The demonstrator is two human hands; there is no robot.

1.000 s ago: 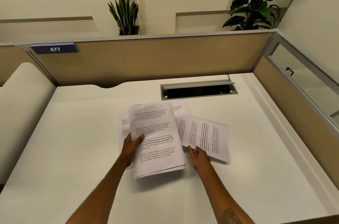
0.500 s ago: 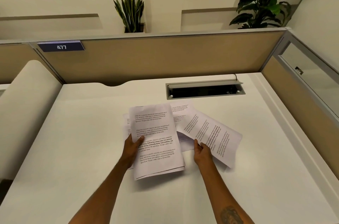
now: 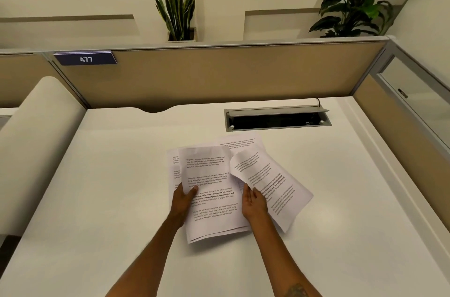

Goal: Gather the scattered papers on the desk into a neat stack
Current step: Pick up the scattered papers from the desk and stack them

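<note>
The white desk [image 3: 102,199] fills most of the view, bounded by tan partitions, with a cable tray [image 3: 277,119] let into its far side and two potted plants behind the partition. Near the middle of the desk, just in front of that tray, the printed papers are gathered into a loose overlapping cluster. Compared with a second ago, the skewed sheet [image 3: 272,187] on the right has been swung round and drawn in toward the main bundle [image 3: 211,197], so that its near corner now lies over the bundle's right edge and its top corner is curled upward. From this it is judged that the sheet is about to be merged, while squaring remains to be done. Two more sheets are seen peeking out, one [image 3: 173,170] at the left and one [image 3: 239,144] at the back. All the pages are white with short blocks of black text, and the bundle's lower edges are fanned unevenly. The left hand [image 3: 183,201] is closed on the bundle's left edge, thumb on top. The right hand [image 3: 253,203] is pinching the skewed sheet's near edge.
</note>
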